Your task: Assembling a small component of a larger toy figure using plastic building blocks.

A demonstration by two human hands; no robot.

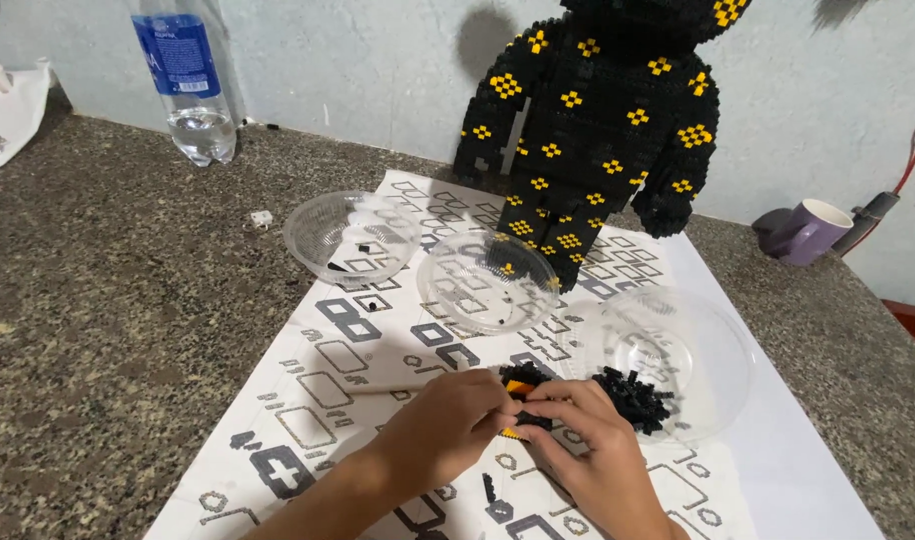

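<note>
My left hand (446, 425) and my right hand (596, 440) meet low in the middle of the view, fingertips pinched together on a small block assembly (524, 386) of black and orange bricks, held just above the printed instruction sheet (318, 400). Right beside my right hand, a heap of black bricks (636, 398) lies in a clear plastic bowl (723, 360). Behind stands a tall black brick figure (598, 130) with yellow diamond patterns, its head cut off by the frame.
Two more clear bowls (350, 235) (488, 280) sit on the sheet with a few bricks inside. A plastic water bottle (188, 85) stands at the back left, a purple mug (806, 232) at the back right. A small white piece (262, 217) lies on the speckled stone counter (108, 320).
</note>
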